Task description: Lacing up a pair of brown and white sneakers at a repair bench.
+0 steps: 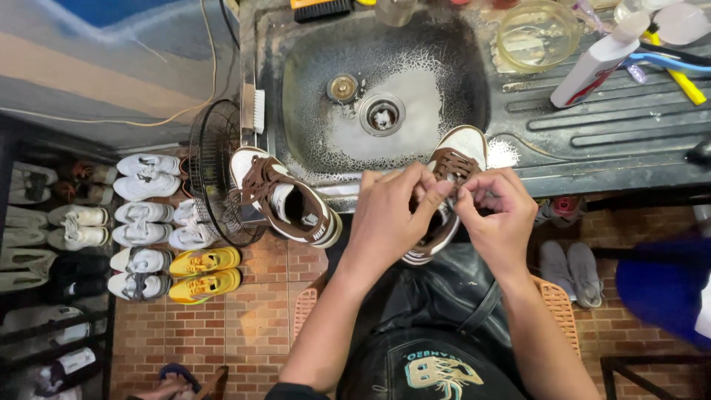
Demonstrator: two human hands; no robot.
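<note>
A brown and white sneaker (461,152) rests with its toe on the front rim of a dark metal sink (311,67). My left hand (389,215) grips the shoe's side and pinches its brown laces (449,167). My right hand (496,215) pinches the same laces from the other side, fingers closed on them. The matching sneaker (281,196) lies tilted on the sink's front left edge, its laces loose, a little left of my left hand.
A clear glass bowl (537,33), a white bottle (596,63) and toothbrushes (670,63) lie on the drainboard. A scrub brush (258,111) and a wire fan guard (215,170) hang at the sink's left. Rows of shoes (148,222) cover the brick floor.
</note>
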